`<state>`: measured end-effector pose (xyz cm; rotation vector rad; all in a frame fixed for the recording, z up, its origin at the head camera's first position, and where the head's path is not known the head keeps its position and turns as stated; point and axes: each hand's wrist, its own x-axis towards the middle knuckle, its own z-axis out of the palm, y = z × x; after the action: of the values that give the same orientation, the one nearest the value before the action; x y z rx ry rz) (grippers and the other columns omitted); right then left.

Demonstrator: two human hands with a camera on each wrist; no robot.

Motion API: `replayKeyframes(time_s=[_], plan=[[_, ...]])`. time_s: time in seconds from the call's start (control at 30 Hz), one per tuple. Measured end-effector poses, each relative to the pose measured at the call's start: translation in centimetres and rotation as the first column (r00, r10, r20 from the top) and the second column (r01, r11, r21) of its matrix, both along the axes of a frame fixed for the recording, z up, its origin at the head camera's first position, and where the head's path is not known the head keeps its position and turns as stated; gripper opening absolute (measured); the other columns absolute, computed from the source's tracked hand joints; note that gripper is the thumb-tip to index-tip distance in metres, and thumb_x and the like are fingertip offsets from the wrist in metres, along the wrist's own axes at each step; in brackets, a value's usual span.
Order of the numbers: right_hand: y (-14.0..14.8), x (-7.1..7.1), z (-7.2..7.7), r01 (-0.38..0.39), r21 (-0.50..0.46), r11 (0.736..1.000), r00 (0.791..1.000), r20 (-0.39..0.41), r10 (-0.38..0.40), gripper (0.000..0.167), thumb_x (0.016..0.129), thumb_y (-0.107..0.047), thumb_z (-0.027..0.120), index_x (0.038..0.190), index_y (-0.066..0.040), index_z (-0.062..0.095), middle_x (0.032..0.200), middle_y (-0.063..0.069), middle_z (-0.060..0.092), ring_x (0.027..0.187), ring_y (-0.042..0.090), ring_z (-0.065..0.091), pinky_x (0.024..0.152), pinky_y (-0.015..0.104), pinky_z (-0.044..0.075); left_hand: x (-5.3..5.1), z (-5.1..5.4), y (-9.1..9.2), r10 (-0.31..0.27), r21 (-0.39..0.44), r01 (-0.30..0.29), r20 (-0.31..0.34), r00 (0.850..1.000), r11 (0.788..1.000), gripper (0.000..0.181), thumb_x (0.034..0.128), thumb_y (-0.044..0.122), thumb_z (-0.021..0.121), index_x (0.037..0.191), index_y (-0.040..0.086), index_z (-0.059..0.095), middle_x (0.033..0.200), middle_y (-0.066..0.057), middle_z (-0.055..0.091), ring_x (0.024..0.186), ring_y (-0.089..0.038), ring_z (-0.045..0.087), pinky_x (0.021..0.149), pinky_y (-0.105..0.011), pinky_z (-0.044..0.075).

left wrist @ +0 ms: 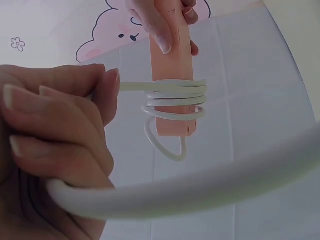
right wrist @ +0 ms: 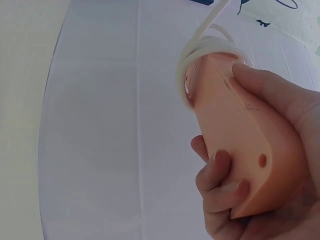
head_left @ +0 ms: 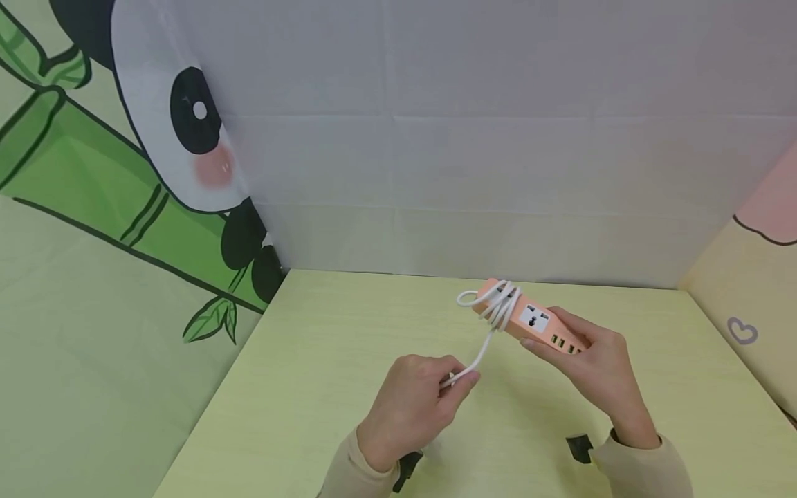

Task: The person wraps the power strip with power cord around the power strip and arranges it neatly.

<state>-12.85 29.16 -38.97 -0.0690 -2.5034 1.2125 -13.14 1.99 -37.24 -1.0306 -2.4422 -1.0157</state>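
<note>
An orange power strip [head_left: 517, 321] with white socket faces and several USB ports is held up above the table. My right hand [head_left: 600, 360] grips its near end, thumb on one side and fingers on the other. Several turns of white cord [head_left: 501, 304] wrap the far end, and a small loop sticks out beyond it. From the wraps the cord runs taut to my left hand [head_left: 417, 401], which pinches it between thumb and curled fingers. In the left wrist view, a thick stretch of cord [left wrist: 200, 197] leaves the lower fingers; its plug is out of sight.
The pale yellow table [head_left: 311, 387] spreads beneath both hands. A white sheet [head_left: 473, 152] hangs along its back edge, with a panda and bamboo print [head_left: 112, 159] at left. A black patch [head_left: 580, 448] lies beside the right sleeve.
</note>
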Motion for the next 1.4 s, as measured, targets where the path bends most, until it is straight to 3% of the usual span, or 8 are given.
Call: replayKeyframes(time_s=[0.27,0.67,0.9,1.2,1.4], plan=[[0.09,-0.2,-0.09,0.022,0.019,1.0,0.999,-0.043,-0.022,0.058,0.081,-0.038,0.086,0.133,-0.017,0.068,0.107,0.01,0.074,0.07,0.009,0.053,0.054,0.024,0.045,0.11,0.07,0.06,0.004,0.018,-0.004,-0.033,0.999,1.0,0.022,0.0945,0.024,0.073,0.075,0.016,0.069,0.053,0.014,0.042,0.049,0.009,0.026,0.047,-0.008,0.02],[0.35,-0.2,0.12,0.031,0.019,0.999,0.999,-0.045,-0.03,0.06,0.08,-0.038,0.087,0.133,-0.018,0.067,0.11,0.011,0.074,0.074,0.008,0.054,0.056,0.023,0.045,0.25,0.1,-0.08,0.042,0.045,-0.037,-0.101,0.994,0.998,0.024,0.095,0.027,0.073,0.074,0.017,0.069,0.053,0.014,0.042,0.05,0.009,0.027,0.048,-0.007,0.021],[0.49,-0.34,0.07,0.038,0.036,0.999,0.998,-0.057,-0.036,0.061,0.081,-0.037,0.087,0.133,-0.013,0.067,0.112,0.014,0.074,0.072,0.008,0.053,0.056,0.022,0.044,0.56,0.31,-0.1,0.056,0.115,-0.042,-0.122,0.991,0.993,0.024,0.0932,0.025,0.075,0.071,0.017,0.069,0.053,0.014,0.043,0.05,0.01,0.027,0.046,-0.006,0.022],[0.81,-0.29,-0.04,0.006,0.056,0.998,1.0,0.004,-0.006,0.061,0.082,-0.043,0.085,0.135,-0.017,0.066,0.112,0.012,0.074,0.075,0.01,0.052,0.058,0.024,0.044,0.62,0.52,-0.26,-0.005,0.222,0.027,-0.098,0.995,0.975,0.017,0.0959,0.023,0.072,0.081,0.016,0.069,0.06,0.011,0.047,0.054,0.008,0.033,0.048,-0.005,0.029],[0.9,-0.26,-0.26,-0.03,0.076,0.997,1.0,0.012,0.029,0.059,0.082,-0.043,0.085,0.132,-0.018,0.068,0.104,0.008,0.074,0.074,0.01,0.054,0.058,0.024,0.045,0.44,0.58,-0.3,-0.033,0.184,0.053,-0.113,0.993,0.982,0.012,0.0991,0.022,0.068,0.093,0.012,0.072,0.07,0.009,0.054,0.059,0.005,0.04,0.054,-0.005,0.034]])
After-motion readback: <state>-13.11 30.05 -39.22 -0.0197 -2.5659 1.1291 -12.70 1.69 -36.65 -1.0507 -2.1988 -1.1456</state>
